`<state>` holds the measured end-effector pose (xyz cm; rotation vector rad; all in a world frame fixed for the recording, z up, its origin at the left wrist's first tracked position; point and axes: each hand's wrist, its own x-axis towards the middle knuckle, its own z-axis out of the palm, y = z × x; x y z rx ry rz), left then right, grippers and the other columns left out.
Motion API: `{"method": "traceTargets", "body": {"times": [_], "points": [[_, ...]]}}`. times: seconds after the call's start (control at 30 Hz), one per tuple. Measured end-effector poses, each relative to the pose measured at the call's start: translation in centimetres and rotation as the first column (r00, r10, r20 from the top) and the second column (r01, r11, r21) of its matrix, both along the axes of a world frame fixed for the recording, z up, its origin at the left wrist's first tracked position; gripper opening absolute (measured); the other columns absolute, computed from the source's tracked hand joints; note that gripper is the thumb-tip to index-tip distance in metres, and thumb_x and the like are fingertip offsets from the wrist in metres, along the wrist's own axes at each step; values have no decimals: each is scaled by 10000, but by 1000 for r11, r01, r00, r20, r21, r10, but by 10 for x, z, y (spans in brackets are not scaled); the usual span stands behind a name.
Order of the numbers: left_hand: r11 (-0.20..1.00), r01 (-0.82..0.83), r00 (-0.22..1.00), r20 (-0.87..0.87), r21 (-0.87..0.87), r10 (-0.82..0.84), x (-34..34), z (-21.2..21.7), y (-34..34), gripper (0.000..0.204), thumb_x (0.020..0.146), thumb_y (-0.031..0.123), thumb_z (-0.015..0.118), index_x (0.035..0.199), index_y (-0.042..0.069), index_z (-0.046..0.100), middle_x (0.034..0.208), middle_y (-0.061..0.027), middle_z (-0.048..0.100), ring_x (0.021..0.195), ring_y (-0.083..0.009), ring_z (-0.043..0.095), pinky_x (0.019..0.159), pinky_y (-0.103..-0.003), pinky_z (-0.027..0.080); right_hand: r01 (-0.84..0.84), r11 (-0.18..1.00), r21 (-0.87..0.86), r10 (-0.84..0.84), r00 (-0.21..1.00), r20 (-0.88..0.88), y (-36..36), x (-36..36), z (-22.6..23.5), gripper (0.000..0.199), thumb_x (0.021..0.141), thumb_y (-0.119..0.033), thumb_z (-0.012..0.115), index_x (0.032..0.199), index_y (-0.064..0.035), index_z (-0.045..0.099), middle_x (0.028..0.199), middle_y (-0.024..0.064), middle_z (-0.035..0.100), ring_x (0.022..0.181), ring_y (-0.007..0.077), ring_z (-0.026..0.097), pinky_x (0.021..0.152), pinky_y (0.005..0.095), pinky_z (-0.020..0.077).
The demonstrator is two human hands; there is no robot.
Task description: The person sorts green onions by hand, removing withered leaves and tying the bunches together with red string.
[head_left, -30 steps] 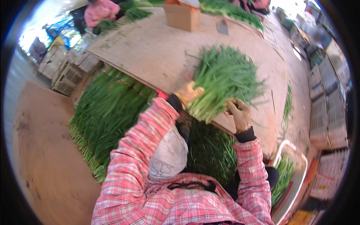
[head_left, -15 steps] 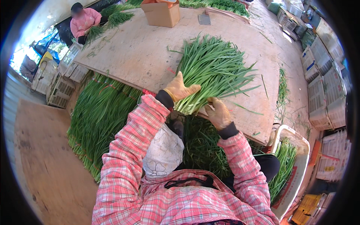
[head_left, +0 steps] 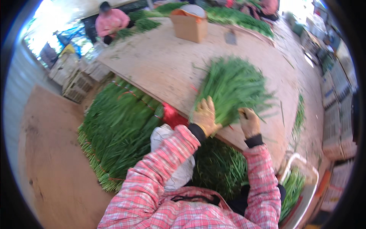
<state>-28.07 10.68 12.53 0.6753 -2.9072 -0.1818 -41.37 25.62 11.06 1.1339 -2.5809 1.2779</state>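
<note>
A loose bunch of long green leafy stalks, like garlic chives (head_left: pixel 236 82), lies fanned out on the wooden table, its cut ends toward me. My left hand (head_left: pixel 205 117), in a tan glove, rests against the near left side of the bunch with fingers stretched out and close together. At the near right edge of the bunch is my right hand (head_left: pixel 249 123), also gloved. Its fingers are curled in; what they hold, if anything, is blurred. A red bundle (head_left: pixel 173 116) sits beside my left wrist at the table edge.
The wooden table (head_left: pixel 152 57) carries a cardboard box (head_left: pixel 192 28) and a flat grey piece (head_left: pixel 230 37). Tied chive bundles (head_left: pixel 118 129) are stacked at left. A white basket (head_left: pixel 313 179) with stalks stands at right. A co-worker (head_left: pixel 110 21) sits far left; another is partly visible far right.
My left hand has gone from holding the stem ends with its thumb apart to lying flatter along them. My right hand's fingers have curled more. The whole view has shifted.
</note>
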Motion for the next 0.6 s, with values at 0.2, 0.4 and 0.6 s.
{"method": "traceTargets", "body": {"times": [0.2, 0.4, 0.6], "points": [[1000, 0, 997, 78, -20, 1, 7, 2, 2, 1061, 675, 457, 711, 1412, -7, 106, 1324, -302, 320, 1166, -409, 426, 949, -403, 412, -130, 984, 120, 165, 919, -358, -35, -44, -5, 519, 702, -4, 583, 1212, -1, 481, 1222, 223, 494, 1127, 393, 460, 964, 425, 382], [994, 77, 996, 30, 79, -80, -8, 9, -3, 1052, 649, 394, 719, 1428, 45, 103, 1142, -258, 401, 1042, -396, 490, 871, -426, 441, 127, 991, -37, -127, 846, -517, -6, -201, -44, 419, 777, -65, 555, 1183, 20, 500, 1029, 230, 599, 941, 344, 593, 815, 388, 469], [990, 43, 986, 156, 135, -64, -11, 3, -7, 1069, 691, 420, 711, 1442, 69, 36, 1322, -377, 275, 1174, -490, 391, 989, -460, 357, 368, 929, -50, -366, 930, 35, 79, -147, -9, 214, 807, -141, 601, 989, -36, 638, 838, 123, 659, 749, 205, 627, 684, 308, 478]]}}
